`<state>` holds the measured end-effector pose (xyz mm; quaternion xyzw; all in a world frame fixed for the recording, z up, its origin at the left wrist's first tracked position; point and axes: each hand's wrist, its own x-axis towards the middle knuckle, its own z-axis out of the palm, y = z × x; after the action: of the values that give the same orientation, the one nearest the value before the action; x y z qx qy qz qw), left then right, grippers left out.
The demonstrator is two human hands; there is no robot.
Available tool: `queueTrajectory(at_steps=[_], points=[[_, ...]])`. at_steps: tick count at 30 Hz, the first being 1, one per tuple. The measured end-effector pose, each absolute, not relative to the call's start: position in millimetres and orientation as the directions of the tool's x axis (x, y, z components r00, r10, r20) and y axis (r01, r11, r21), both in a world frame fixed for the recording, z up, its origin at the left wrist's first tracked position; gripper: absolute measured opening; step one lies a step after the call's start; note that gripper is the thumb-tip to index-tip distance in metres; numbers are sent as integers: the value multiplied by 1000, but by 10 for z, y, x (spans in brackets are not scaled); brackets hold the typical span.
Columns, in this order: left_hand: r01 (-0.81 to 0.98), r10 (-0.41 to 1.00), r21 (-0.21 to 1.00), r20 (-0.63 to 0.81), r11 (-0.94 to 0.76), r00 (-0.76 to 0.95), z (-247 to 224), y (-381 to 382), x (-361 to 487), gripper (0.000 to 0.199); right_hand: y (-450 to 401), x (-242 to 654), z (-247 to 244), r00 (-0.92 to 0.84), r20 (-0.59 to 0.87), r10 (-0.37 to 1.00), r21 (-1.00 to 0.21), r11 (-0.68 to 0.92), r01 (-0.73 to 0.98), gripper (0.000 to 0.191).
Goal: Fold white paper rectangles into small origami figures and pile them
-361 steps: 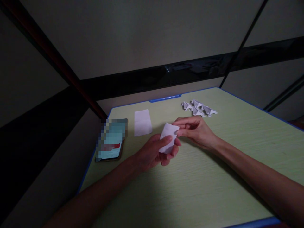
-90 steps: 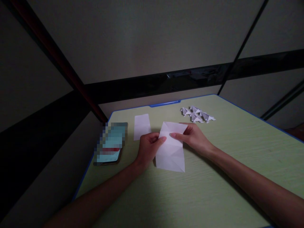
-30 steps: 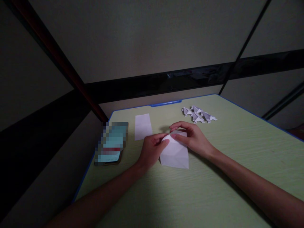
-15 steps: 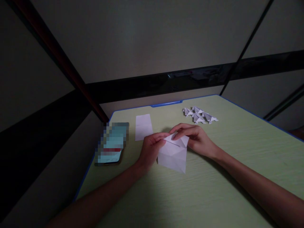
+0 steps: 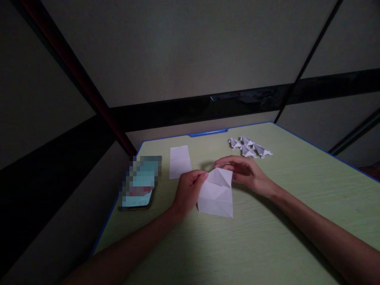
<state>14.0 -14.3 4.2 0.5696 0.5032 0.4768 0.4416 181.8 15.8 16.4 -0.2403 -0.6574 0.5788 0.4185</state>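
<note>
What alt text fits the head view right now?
A left hand pinches creased white paper, with the right hand at its far right corner, at a pale green table. Around them lie a phone, a second white sheet and four folded paper figures.

The left grip (image 5: 189, 190) partly hides the creased paper (image 5: 215, 201).

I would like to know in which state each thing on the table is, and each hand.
Held paper: creased, top part folded.
Left hand: pinching the paper's left edge.
Right hand: fingers curved at the paper's upper right; grip unclear.
Loose sheet: lying flat.
Paper figures: folded, grouped together.
Phone: screen lit, partly pixelated.
</note>
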Motion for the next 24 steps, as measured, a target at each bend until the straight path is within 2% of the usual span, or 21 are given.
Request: queueTrajectory(at_steps=[4,7,11,17,21,24], points=[[148,990,979,140,-140,8,69,-157,144,22,198,1855,184,-549,141,824,-948,-47,-315,22],[120,990,983,135,-138,32,76,-165,157,20,180,1814,179,-568,26,823,-955,-147,-256,17],[103,988,984,139,-145,60,71,-171,169,20,123,1744,173,-664,-51,746,-960,-221,-174,24],[114,989,984,133,-139,57,58,-163,166,18,111,1747,177,-658,-69,750,-957,-236,-168,30],[107,989,984,137,-143,60,68,-166,169,18,111,1741,167,-653,-55,755,-981,-162,-105,29],[77,994,994,76,-82,76,81,-177,173,17,104,1716,153,-629,-20,777,-995,-75,-61,26]])
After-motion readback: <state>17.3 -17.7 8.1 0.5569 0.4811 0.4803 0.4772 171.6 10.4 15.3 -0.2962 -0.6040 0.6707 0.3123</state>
